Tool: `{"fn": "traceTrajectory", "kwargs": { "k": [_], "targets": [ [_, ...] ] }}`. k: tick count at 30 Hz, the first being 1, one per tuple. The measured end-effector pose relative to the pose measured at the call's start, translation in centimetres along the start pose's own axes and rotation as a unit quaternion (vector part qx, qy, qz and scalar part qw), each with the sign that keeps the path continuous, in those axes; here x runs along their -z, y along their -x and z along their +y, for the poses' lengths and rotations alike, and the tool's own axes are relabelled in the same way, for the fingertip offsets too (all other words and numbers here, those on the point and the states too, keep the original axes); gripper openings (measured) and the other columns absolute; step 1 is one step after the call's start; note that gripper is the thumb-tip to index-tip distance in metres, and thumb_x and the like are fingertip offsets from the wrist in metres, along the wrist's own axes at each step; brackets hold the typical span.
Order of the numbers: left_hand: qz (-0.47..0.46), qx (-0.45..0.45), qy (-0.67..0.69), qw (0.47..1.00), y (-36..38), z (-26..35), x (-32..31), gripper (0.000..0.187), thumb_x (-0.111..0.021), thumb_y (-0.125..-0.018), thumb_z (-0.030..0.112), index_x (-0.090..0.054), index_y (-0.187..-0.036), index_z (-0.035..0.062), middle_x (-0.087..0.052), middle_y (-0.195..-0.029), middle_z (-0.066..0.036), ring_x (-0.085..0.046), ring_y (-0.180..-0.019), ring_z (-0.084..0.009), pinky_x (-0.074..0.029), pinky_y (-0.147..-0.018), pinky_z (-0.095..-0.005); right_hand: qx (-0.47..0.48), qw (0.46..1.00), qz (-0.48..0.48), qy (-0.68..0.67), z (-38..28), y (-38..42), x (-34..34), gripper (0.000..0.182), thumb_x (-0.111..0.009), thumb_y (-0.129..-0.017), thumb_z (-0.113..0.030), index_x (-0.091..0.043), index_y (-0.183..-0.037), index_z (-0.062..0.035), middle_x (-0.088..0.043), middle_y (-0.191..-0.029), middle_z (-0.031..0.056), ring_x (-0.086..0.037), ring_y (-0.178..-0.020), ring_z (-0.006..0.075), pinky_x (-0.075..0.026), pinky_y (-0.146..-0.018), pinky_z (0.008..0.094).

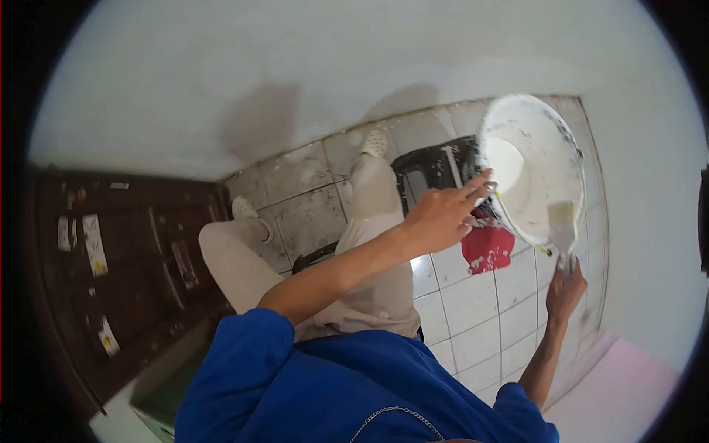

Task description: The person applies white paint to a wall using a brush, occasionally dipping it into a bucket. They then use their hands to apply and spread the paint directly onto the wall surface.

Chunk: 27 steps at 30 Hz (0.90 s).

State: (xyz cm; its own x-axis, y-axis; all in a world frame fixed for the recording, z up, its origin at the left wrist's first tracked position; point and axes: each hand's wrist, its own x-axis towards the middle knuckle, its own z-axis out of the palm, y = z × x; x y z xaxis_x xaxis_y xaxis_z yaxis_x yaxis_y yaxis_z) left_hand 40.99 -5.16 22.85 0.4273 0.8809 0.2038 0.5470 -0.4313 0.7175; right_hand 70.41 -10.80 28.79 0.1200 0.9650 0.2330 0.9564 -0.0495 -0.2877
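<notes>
A white paint bucket [543,177] is tilted at the right of the head view, with white paint [504,164] pooled along one side and dark smears near its rim. My left hand [437,218] is at the bucket's near edge, some fingers stretched along it and others curled; it appears to grip the rim, though the contact is partly hidden. My right hand [566,292] is closed around the handle of a paintbrush [563,225]. The brush's paint-coated head lies over the bucket's lower right rim, bristles pointing into the opening.
A black chair or stool [436,166] with paint marks stands beside the bucket. Below it is a red paint-spotted item [487,249] on the tiled floor [473,317]. A pale wall [332,66] runs ahead, and a dark wooden door [133,258] stands at left.
</notes>
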Motion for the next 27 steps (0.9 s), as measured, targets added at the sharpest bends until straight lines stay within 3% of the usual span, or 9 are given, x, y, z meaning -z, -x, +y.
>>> {"fn": "traceTrajectory", "kwargs": {
  "k": [5, 8, 12, 14, 18, 19, 22, 25, 27],
  "targets": [
    [0.020, 0.006, 0.028, 0.999, 0.5, -0.5, -0.6, 0.056, -0.061, -0.073, 0.012, -0.044, -0.126, 0.0050, -0.027, -0.145, -0.007, -0.064, -0.079, -0.0284, -0.052, -0.068, -0.0395, -0.009, 0.999, 0.024, 0.045, -0.7, 0.0, 0.5, 0.021, -0.055, -0.086, -0.013, -0.059, -0.095, 0.0056, -0.055, -0.059, 0.0142, -0.046, -0.047, 0.0161, -0.036, -0.046, 0.0309],
    [-0.020, 0.028, 0.066, 0.997, 0.8, 0.2, 0.9, 0.057, -0.061, -0.074, 0.012, -0.043, -0.127, 0.0055, -0.026, -0.146, -0.005, -0.062, -0.089, -0.0268, -0.052, -0.071, -0.0393, -0.082, 0.993, -0.002, -0.084, 2.1, 0.0, 0.2, 0.024, -0.055, -0.087, -0.017, -0.060, -0.097, 0.0042, -0.051, -0.053, 0.0033, -0.042, -0.044, 0.0141, -0.033, -0.045, 0.0261],
    [0.096, -0.028, 0.125, 0.987, 2.1, -2.9, 1.5, 0.052, -0.059, -0.082, 0.017, -0.040, -0.130, 0.0074, -0.019, -0.147, -0.013, -0.040, -0.124, -0.0335, -0.040, -0.097, -0.0399, -0.293, 0.894, -0.002, -0.339, -0.6, -0.6, 1.6, 0.023, -0.053, -0.088, -0.023, -0.059, -0.093, -0.0013, -0.047, -0.065, -0.0012, -0.043, -0.055, 0.0067, -0.031, -0.046, 0.0194],
    [0.103, 0.065, 0.178, 0.976, 5.8, -7.0, 6.3, 0.047, -0.058, -0.084, 0.018, -0.043, -0.127, 0.0066, -0.018, -0.147, -0.017, -0.033, -0.128, -0.0364, -0.032, -0.104, -0.0402, -0.272, 0.857, 0.069, -0.433, -1.7, -1.1, 0.5, 0.025, -0.053, -0.088, -0.023, -0.057, -0.098, -0.0009, -0.051, -0.073, 0.0000, -0.046, -0.060, 0.0058, -0.033, -0.047, 0.0190],
    [0.168, 0.194, 0.100, 0.961, 15.3, -16.1, 10.8, 0.040, -0.059, -0.086, 0.021, -0.050, -0.121, 0.0061, -0.042, -0.131, -0.017, -0.048, -0.113, -0.0297, -0.040, -0.095, -0.0383, -0.212, 0.860, -0.001, -0.465, -4.8, -3.1, -0.4, 0.042, -0.045, -0.091, -0.028, -0.049, -0.123, -0.0013, -0.056, -0.100, 0.0054, -0.053, -0.075, 0.0085, -0.040, -0.056, 0.0188],
    [0.178, 0.248, 0.110, 0.946, 17.9, -17.6, 12.1, 0.039, -0.059, -0.086, 0.022, -0.051, -0.120, 0.0058, -0.048, -0.125, -0.017, -0.052, -0.107, -0.0266, -0.043, -0.091, -0.0372, -0.225, 0.849, -0.062, -0.473, -2.7, -4.7, -0.9, 0.051, -0.045, -0.091, -0.034, -0.042, -0.130, -0.0011, -0.050, -0.121, 0.0113, -0.054, -0.096, 0.0168, -0.045, -0.072, 0.0214],
    [0.174, 0.371, 0.076, 0.909, 26.0, -21.9, 15.3, 0.041, -0.058, -0.087, 0.029, -0.051, -0.120, 0.0047, -0.058, -0.106, -0.014, -0.056, -0.094, -0.0207, -0.045, -0.080, -0.0333, -0.037, 0.881, -0.082, -0.465, -7.4, -5.2, -2.4, 0.065, -0.048, -0.089, -0.044, -0.035, -0.134, 0.0000, -0.039, -0.133, 0.0137, -0.047, -0.113, 0.0237, -0.045, -0.084, 0.0263],
    [0.174, 0.527, 0.122, 0.823, 30.9, -23.1, 18.3, 0.043, -0.058, -0.086, 0.031, -0.052, -0.117, 0.0025, -0.061, -0.099, -0.014, -0.056, -0.091, -0.0200, -0.044, -0.077, -0.0328, -0.048, 0.866, -0.094, -0.488, -11.5, -6.3, -5.3, 0.076, -0.050, -0.084, -0.055, -0.033, -0.136, -0.0020, -0.037, -0.136, 0.0144, -0.044, -0.116, 0.0261, -0.044, -0.086, 0.0296],
    [0.199, 0.570, 0.144, 0.784, 34.2, -25.3, 19.2, 0.042, -0.056, -0.086, 0.031, -0.053, -0.116, 0.0013, -0.061, -0.099, -0.014, -0.056, -0.091, -0.0200, -0.044, -0.077, -0.0333, -0.031, 0.822, -0.099, -0.561, -16.8, -6.2, -8.5, 0.063, -0.051, -0.087, -0.045, -0.039, -0.132, -0.0026, -0.046, -0.124, 0.0119, -0.050, -0.101, 0.0200, -0.046, -0.073, 0.0253]
  ]
}}
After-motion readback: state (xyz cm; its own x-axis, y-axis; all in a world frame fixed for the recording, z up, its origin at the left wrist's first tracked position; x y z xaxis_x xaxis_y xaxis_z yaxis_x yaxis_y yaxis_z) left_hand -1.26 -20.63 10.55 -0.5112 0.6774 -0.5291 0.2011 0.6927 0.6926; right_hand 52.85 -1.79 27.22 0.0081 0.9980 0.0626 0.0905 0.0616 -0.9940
